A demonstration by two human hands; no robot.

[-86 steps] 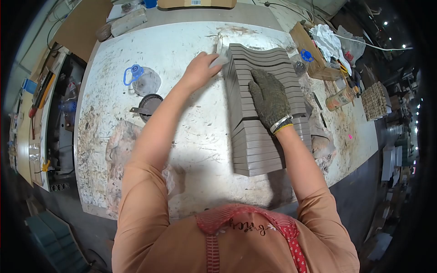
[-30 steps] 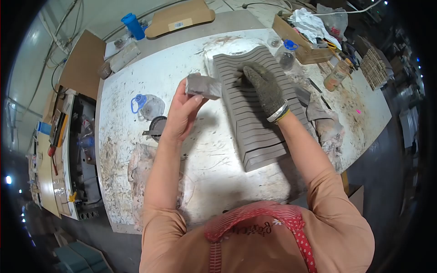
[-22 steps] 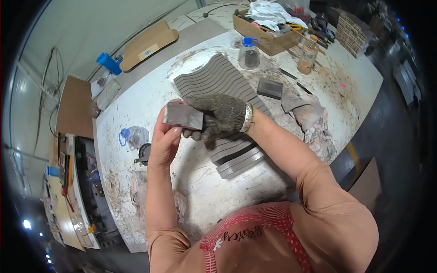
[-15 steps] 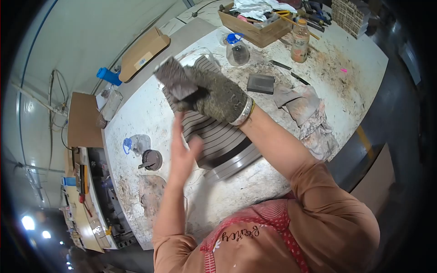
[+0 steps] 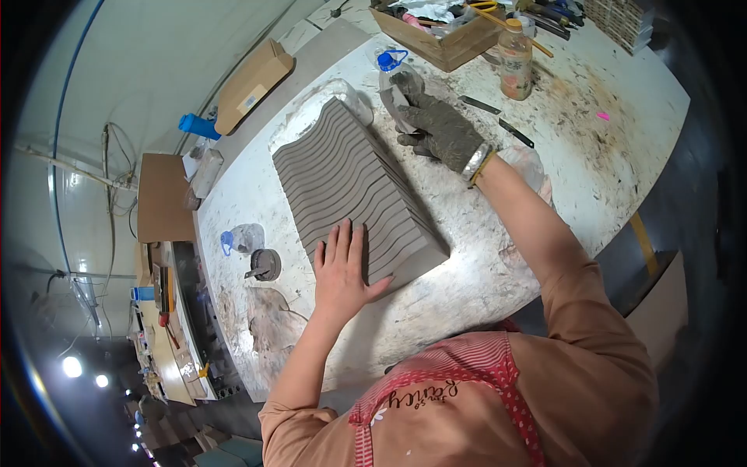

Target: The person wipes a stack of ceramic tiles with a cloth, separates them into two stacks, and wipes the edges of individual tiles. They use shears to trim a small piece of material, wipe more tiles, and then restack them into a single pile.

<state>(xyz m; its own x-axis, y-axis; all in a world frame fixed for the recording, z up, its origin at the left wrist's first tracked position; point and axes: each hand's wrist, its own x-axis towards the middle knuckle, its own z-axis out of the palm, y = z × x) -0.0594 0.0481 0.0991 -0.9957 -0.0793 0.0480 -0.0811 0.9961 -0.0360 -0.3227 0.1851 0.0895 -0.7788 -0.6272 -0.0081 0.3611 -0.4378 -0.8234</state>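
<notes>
A wavy grey block of many stacked slats (image 5: 350,179) lies slantwise on the stained white table. Bare, with its fingers spread, my left hand (image 5: 342,272) rests flat on the block's near end. My right hand (image 5: 440,128), in a dark grey work glove, is to the right of the block's far part. Its fingers close round a small grey piece (image 5: 395,107), partly hidden by the glove. Just beyond the glove stands a clear bottle with a blue cap (image 5: 391,61).
On the left are a round dark dish (image 5: 266,265), a second blue-capped bottle (image 5: 246,237) and a cloth (image 5: 272,315). Two dark strips (image 5: 516,133), an orange-capped bottle (image 5: 515,61) and a box of tools (image 5: 443,48) are at the right and back.
The small grey piece passed from my left hand to my gloved right hand, which moved right with it. My left hand came down onto the block. The view turned and shifted.
</notes>
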